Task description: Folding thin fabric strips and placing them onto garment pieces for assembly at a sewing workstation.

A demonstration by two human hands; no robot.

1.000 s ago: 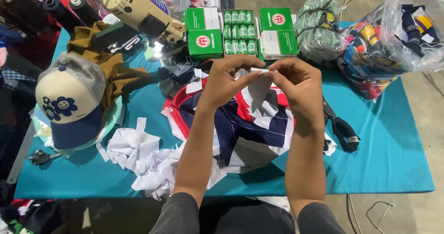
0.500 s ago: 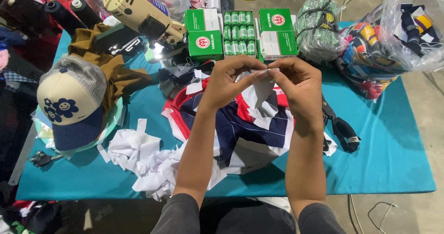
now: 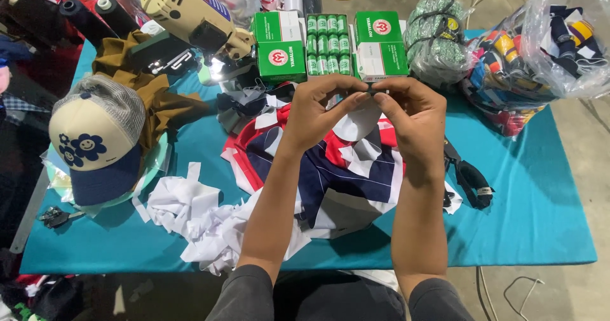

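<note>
The left hand (image 3: 321, 108) and right hand (image 3: 410, 114) meet fingertip to fingertip above the desk (image 3: 540, 213), pinching a tiny dark piece (image 3: 370, 93) between them; what it is cannot be told. The white strip seen between the fingers a second ago no longer shows, and the hands have drawn closer together. Just beneath them lies soft folded cloth (image 3: 330, 168) in red, white and navy stripes. Beyond the fingertips stand green cardboard boxes (image 3: 279, 45) with small rolls. Left of the forearms sits crumpled white paper (image 3: 190, 210), further left a cream mesh cap (image 3: 95, 143) with a navy brim
</note>
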